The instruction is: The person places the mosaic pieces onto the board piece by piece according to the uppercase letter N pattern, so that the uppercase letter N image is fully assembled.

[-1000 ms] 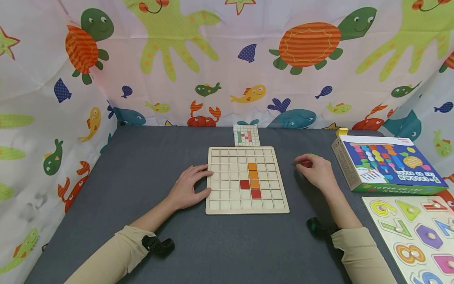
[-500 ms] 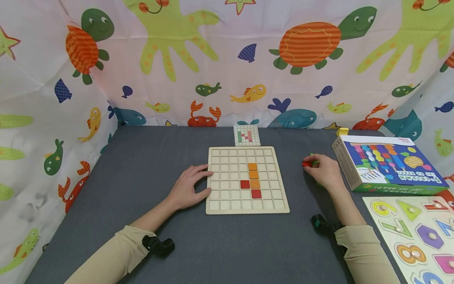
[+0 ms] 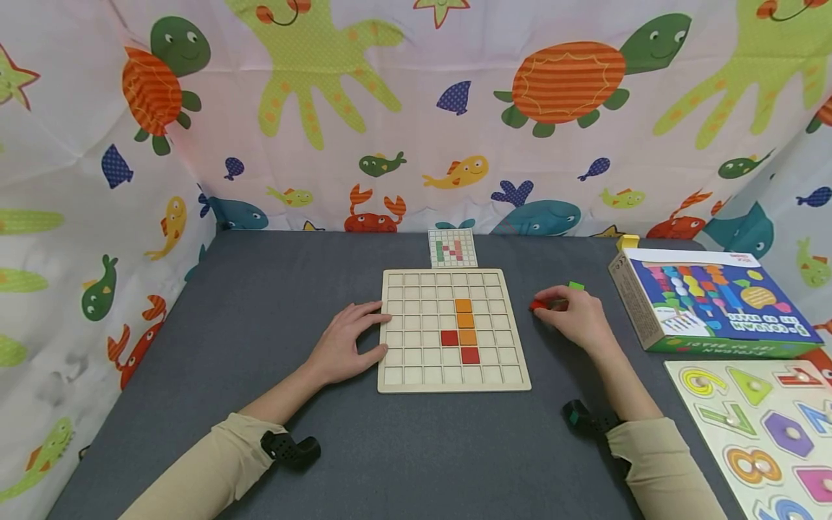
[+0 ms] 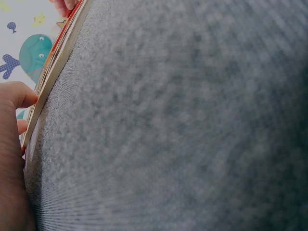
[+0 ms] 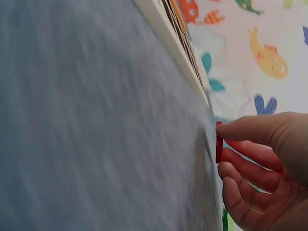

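Observation:
A light wooden grid board lies mid-table with orange tiles and red tiles in some squares. My left hand rests at the board's left edge, thumb and fingertips touching its rim, fingers fairly straight. To the right of the board, my right hand pinches a small red tile between thumb and fingers, just above the table. Behind that hand a green piece shows, partly hidden. A small card with a coloured grid pattern sits against the board's far edge.
At the right stands a blue and green box, with a yellow piece behind its corner. A puzzle board of shapes and numbers lies in front of it. A printed curtain surrounds the dark table.
My right hand moved slightly right toward the green piece, then back left toward the board with a red tile in its fingers. My left hand and the board stayed put.

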`<control>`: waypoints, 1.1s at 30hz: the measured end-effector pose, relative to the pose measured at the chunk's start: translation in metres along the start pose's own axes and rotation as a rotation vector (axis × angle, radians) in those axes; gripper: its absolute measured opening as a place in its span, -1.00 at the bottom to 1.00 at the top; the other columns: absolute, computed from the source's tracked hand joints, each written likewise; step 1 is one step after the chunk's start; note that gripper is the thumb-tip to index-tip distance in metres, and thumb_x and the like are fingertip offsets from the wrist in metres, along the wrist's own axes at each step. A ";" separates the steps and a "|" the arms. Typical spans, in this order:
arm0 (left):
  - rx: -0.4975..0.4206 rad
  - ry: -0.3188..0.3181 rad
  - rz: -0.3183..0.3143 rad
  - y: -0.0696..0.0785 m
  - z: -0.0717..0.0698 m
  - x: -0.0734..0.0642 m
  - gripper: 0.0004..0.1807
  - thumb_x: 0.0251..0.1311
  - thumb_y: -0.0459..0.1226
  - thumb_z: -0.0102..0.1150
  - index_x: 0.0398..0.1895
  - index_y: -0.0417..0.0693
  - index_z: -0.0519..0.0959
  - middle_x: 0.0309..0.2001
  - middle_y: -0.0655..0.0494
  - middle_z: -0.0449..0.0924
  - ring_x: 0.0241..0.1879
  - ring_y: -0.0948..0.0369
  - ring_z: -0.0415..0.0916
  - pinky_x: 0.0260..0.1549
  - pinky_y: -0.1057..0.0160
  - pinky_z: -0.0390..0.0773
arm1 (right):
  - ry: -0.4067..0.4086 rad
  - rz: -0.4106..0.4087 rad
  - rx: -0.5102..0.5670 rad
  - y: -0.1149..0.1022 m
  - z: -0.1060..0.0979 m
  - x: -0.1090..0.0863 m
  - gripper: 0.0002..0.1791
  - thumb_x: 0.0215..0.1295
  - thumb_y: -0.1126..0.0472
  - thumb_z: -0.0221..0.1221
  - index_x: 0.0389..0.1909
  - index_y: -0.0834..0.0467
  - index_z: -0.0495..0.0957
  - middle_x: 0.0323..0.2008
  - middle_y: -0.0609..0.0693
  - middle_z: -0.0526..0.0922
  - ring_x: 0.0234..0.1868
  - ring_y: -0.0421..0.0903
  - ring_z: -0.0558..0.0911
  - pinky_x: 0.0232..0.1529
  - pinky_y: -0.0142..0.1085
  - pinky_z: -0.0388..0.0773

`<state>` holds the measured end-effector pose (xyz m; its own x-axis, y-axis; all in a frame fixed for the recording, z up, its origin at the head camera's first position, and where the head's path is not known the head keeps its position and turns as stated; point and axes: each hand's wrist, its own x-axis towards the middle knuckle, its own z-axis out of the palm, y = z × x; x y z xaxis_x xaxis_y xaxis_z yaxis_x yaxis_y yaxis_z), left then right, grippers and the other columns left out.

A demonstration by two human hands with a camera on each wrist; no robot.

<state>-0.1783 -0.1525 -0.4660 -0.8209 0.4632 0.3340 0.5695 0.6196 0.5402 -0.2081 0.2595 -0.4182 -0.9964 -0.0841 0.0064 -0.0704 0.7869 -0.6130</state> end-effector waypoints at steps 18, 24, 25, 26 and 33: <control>-0.001 0.000 0.005 0.001 -0.001 0.000 -0.49 0.20 -0.12 0.25 0.22 -0.05 0.55 0.33 -0.10 0.36 0.35 -0.02 0.24 0.42 -0.09 0.02 | -0.182 -0.162 0.118 -0.080 0.052 -0.001 -0.73 0.18 0.16 0.35 -0.09 0.11 0.68 -0.20 0.00 0.69 -0.22 -0.04 0.55 -0.29 -0.27 0.49; 0.000 -0.001 -0.001 0.000 -0.002 -0.001 -0.49 0.19 -0.12 0.25 0.22 -0.05 0.55 0.33 -0.11 0.36 0.35 -0.02 0.24 0.42 -0.08 0.02 | -0.193 -0.244 0.120 -0.102 0.070 0.004 -0.76 0.16 0.20 0.36 -0.13 0.09 0.69 -0.24 -0.05 0.68 -0.24 -0.08 0.58 -0.26 -0.24 0.55; -0.001 -0.001 -0.002 0.000 -0.002 -0.001 -0.49 0.19 -0.12 0.25 0.22 -0.05 0.55 0.33 -0.11 0.36 0.35 -0.02 0.24 0.43 -0.08 0.02 | -0.197 -0.254 0.114 -0.105 0.073 0.005 -0.77 0.16 0.21 0.36 -0.13 0.08 0.69 -0.25 -0.06 0.68 -0.25 -0.09 0.58 -0.27 -0.24 0.55; 0.000 -0.002 -0.004 0.000 -0.002 -0.001 -0.49 0.20 -0.12 0.25 0.22 -0.05 0.55 0.34 -0.10 0.36 0.35 -0.02 0.24 0.43 -0.08 0.01 | -0.199 -0.259 0.109 -0.108 0.076 0.006 -0.77 0.16 0.21 0.36 -0.14 0.08 0.69 -0.27 -0.07 0.68 -0.27 -0.10 0.57 -0.26 -0.25 0.55; 0.002 -0.005 -0.012 0.000 -0.001 -0.001 -0.49 0.19 -0.11 0.26 0.22 -0.03 0.55 0.34 -0.08 0.36 0.35 0.00 0.25 0.43 -0.08 0.02 | -0.217 -0.292 0.095 -0.119 0.090 0.012 -0.78 0.13 0.25 0.37 -0.16 0.10 0.69 -0.35 -0.10 0.65 -0.34 -0.13 0.54 -0.26 -0.27 0.53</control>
<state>-0.1777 -0.1529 -0.4655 -0.8275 0.4588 0.3237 0.5596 0.6262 0.5430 -0.2070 0.1096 -0.4162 -0.9010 -0.4327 0.0304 -0.3355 0.6508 -0.6811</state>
